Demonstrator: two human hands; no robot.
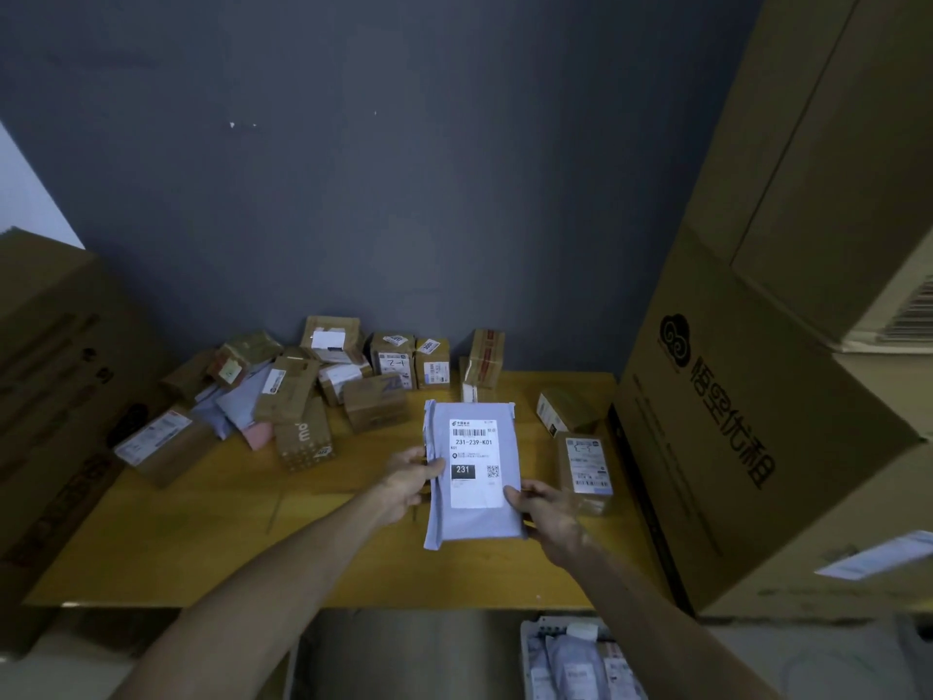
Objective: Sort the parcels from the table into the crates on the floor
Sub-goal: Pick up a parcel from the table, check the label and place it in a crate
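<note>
I hold a flat grey mailer parcel (472,520) with a white shipping label above the yellow table (202,538). My left hand (406,485) grips its left edge, thumb on the front. My right hand (542,512) grips its lower right corner, thumb on the label. Several cardboard parcels (373,406) and soft mailers lie heaped at the table's back left. Two more small boxes (583,467) sit at the right. A white crate (575,659) with grey mailers inside stands on the floor at the bottom right.
Large cardboard cartons (757,421) tower at the right edge of the table, and another big carton (55,396) stands at the left. A dark grey wall is behind the table. Floor shows below the table's front edge.
</note>
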